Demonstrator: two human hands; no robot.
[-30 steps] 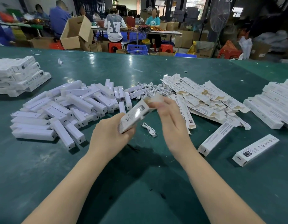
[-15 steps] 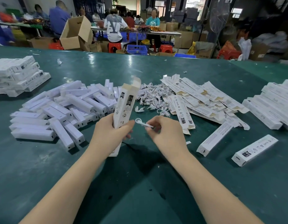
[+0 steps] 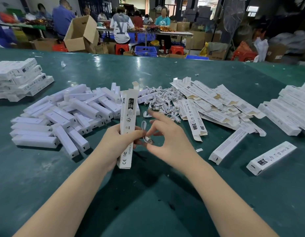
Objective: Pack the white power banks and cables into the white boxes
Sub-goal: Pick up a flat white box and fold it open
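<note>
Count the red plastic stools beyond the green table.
4 in view: one left by the open carton, one under the seated worker, one right of the blue crate, one far right. More may be hidden.

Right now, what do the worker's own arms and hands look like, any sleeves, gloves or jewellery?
Both forearms are bare right to the frame's bottom edge, with no sleeves showing. The left hand and right hand wear no gloves, and no rings, watch or bracelets are visible.
</note>
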